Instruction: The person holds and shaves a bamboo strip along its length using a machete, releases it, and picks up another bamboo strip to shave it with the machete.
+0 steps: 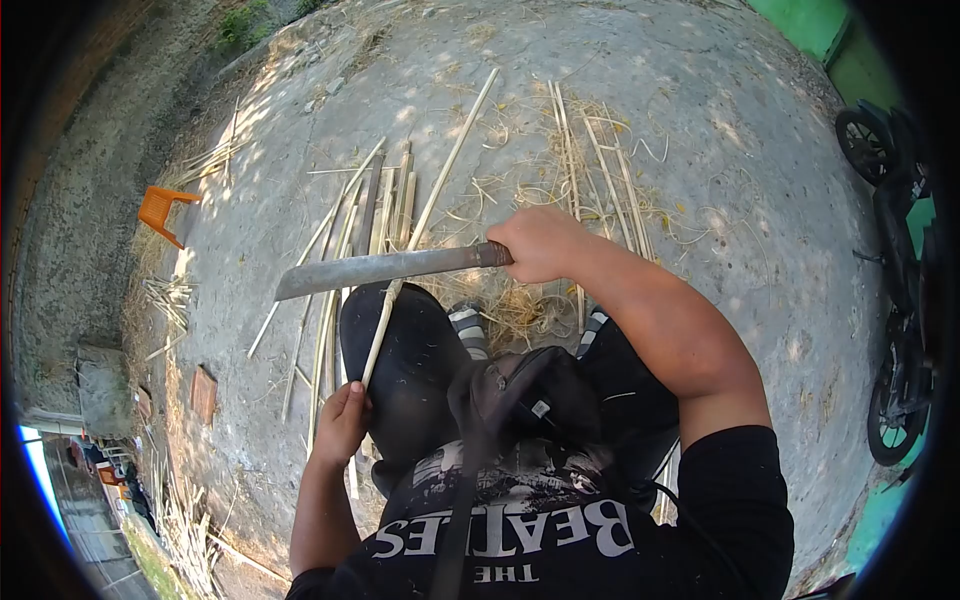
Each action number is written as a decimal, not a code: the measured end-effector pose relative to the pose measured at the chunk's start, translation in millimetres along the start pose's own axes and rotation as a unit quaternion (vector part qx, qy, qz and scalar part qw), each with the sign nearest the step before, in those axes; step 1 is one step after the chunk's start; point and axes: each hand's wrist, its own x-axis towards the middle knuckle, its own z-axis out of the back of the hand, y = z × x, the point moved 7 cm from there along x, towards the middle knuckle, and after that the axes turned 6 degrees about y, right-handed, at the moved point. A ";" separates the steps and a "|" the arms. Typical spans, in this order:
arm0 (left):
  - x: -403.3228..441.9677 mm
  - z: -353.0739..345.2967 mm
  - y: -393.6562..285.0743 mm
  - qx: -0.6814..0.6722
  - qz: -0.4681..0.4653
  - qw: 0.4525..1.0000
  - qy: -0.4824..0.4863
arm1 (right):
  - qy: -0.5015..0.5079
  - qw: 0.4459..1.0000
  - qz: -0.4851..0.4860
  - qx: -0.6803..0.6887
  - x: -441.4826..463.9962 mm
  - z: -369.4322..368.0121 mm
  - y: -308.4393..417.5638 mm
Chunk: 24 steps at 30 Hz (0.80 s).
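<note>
My right hand (540,243) is closed round the handle of a machete (375,268). Its long grey blade points left and crosses a pale bamboo strip (447,172) just above my left knee; whether the edge bites into the strip cannot be made out. Near its lower end, the strip is gripped in my left hand (342,420), fingers wrapped round it. From there it slants up and away over my dark trouser leg (410,345). More bamboo strips (328,330) lie on the ground beside that leg.
Split bamboo strips (568,150) and curly shavings (520,310) lie in front and between my feet. An orange plastic stool (163,212), a brick (203,394) and a bamboo pile (185,530) are at the left. A motorcycle (900,260) stands along the right side.
</note>
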 end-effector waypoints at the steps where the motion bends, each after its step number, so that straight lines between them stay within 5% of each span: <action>1: -0.6 -0.3 0.9 0.001 0.001 1.000 -0.002 | 0.000 1.000 0.007 -0.012 0.8 -1.4 7.2; 5: -3.4 -2.7 0.0 -0.006 -0.003 1.000 0.016 | -0.005 0.999 -0.036 -0.035 8.1 2.5 -24.3; 8: 0.3 2.0 -1.1 -0.010 -0.002 1.000 0.025 | -0.082 0.980 -0.163 0.085 3.5 8.4 -91.1; 11: 1.8 2.3 -2.5 0.003 0.000 1.000 0.022 | -0.077 0.972 -0.182 0.127 -3.3 9.7 -102.9; 20: -14.2 -10.5 -2.6 -0.083 0.067 0.994 0.023 | -0.046 0.996 0.081 0.009 -3.1 -2.0 -4.8; 24: -13.7 -12.4 1.6 -0.100 0.073 0.992 0.032 | 0.004 0.997 0.001 0.081 15.6 -24.3 -51.8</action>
